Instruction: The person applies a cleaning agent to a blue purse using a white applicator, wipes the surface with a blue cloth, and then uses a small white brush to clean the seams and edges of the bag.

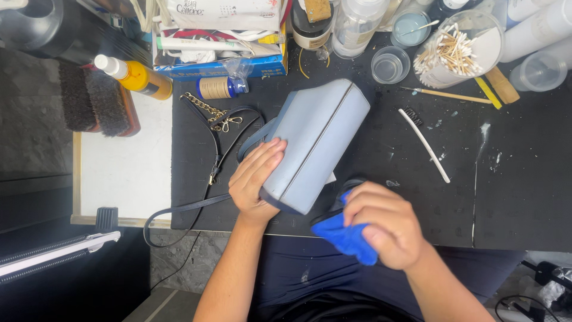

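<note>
A pale blue leather handbag [325, 134] lies on its side on the black work mat [512, 197], with a dark seam running along it. My left hand [255, 179] rests flat against the bag's near left edge and steadies it. Its dark strap [196, 206] with a gold chain [208, 110] trails off to the left. My right hand [387, 223] is closed around a bright blue cloth [345, 238] just below the bag's near corner, over a small dark object that is mostly hidden.
At the back stand a jar of cotton swabs [456, 50], clear cups and bottles, a small glass [390, 64] and a blue box of supplies [220, 36]. A yellow spray bottle [137, 76] and brushes [95, 101] lie left. A white stick [424, 145] and thin brush [447, 95] lie right.
</note>
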